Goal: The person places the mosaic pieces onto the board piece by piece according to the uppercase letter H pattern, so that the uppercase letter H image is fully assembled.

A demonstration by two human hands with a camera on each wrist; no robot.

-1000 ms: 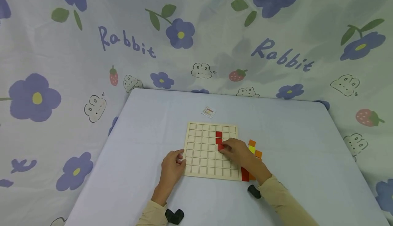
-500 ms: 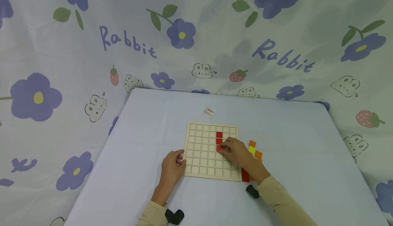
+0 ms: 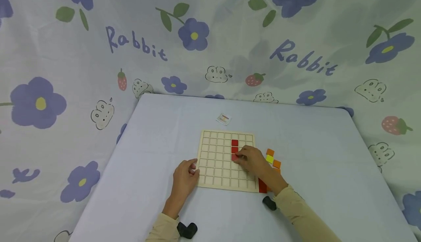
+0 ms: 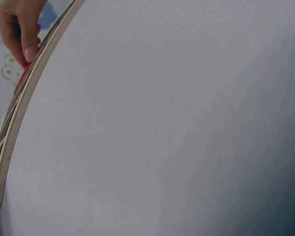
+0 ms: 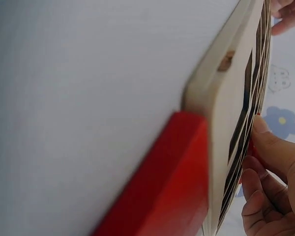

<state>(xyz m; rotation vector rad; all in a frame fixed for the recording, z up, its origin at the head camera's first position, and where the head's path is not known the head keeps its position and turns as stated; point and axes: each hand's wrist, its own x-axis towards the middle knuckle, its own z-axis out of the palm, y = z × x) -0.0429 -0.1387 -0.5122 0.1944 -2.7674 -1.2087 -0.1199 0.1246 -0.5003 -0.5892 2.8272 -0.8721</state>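
Note:
A square wooden grid board (image 3: 210,165) lies on the white table. Two red square tiles (image 3: 234,146) sit in one column on its right half. Directly below them, my right hand (image 3: 254,161) pinches a third red tile (image 3: 234,157) between thumb and fingertips, at a cell of that column. The right wrist view shows a thumb (image 5: 268,140) and fingers close around a sliver of red. At the board's left edge, my left hand (image 3: 185,178) holds the rim with its thumb and index finger. In the left wrist view that hand is mostly out of frame.
Right of the board lie orange tiles (image 3: 277,164), a yellow tile (image 3: 269,159) and red pieces (image 3: 262,186) against its lower right edge, partly behind my right forearm. A small printed card (image 3: 224,118) lies beyond the board. Patterned cloth (image 3: 230,52) hangs behind the table.
My right hand has shifted slightly left, and the tile it pinches has moved into line with the two red tiles above. My left hand stays in place at the board's edge.

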